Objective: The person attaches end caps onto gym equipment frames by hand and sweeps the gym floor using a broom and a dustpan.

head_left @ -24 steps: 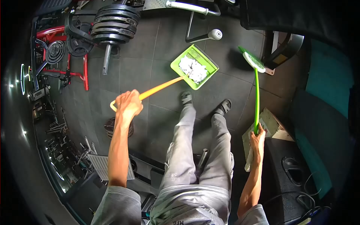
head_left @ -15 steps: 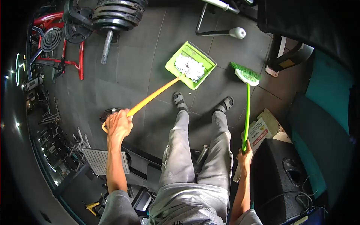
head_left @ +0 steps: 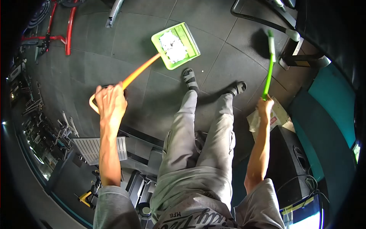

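My left hand (head_left: 111, 100) is closed around the orange handle (head_left: 142, 71) of a dustpan. The green pan (head_left: 186, 42) is at the upper middle, beyond my feet, and crumpled white scraps (head_left: 173, 46) lie in it. On the right, my right hand (head_left: 265, 104) grips the green stick of a broom (head_left: 269, 78). The broom's head (head_left: 271, 45) points away from me, seen edge-on near the foot of a machine, with a dark shadow on the floor to its left.
Red rack frame (head_left: 69, 30) stands at the upper left. A cardboard box (head_left: 283, 114) and a black speaker (head_left: 286, 156) with cables are at my right. A slatted plate (head_left: 89, 149) is by my left forearm. One small white speck (head_left: 202, 71) lies on the floor.
The broom head has swung up and right, turning edge-on, as my right hand moved forward. The dustpan and my left hand have shifted up and left in view, with the scraps still in the pan.
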`<action>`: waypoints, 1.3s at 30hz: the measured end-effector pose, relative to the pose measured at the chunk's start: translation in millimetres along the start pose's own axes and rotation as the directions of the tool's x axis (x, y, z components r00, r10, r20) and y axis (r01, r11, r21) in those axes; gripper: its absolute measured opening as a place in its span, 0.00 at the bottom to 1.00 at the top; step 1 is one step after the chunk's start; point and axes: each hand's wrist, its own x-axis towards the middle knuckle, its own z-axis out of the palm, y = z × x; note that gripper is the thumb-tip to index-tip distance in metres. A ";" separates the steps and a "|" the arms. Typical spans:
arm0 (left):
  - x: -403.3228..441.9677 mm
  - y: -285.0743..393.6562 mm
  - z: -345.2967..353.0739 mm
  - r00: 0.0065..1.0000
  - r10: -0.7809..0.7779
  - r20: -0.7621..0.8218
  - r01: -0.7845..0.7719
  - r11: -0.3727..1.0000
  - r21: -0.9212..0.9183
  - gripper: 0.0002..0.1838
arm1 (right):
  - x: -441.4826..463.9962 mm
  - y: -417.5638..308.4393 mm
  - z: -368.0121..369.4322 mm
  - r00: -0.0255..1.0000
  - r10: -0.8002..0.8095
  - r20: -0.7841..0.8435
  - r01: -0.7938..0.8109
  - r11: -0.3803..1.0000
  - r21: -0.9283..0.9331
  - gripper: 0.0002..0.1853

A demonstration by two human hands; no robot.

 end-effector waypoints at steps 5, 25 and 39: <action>45.0 -40.6 16.8 0.911 0.256 -0.322 -0.219 0.965 0.148 0.03 | -157.0 -59.5 96.0 0.953 -0.125 0.277 0.138 0.990 -0.030 0.17; 94.5 -126.8 28.7 0.831 0.524 -0.183 -0.426 0.814 0.394 0.15 | -229.1 28.6 -35.6 0.856 0.426 0.292 -0.491 0.846 0.206 0.16; 105.5 -74.3 28.5 0.908 0.415 -0.060 -0.320 0.777 0.542 0.02 | -337.2 -88.7 -11.5 0.765 0.103 0.636 -0.244 0.960 0.138 0.29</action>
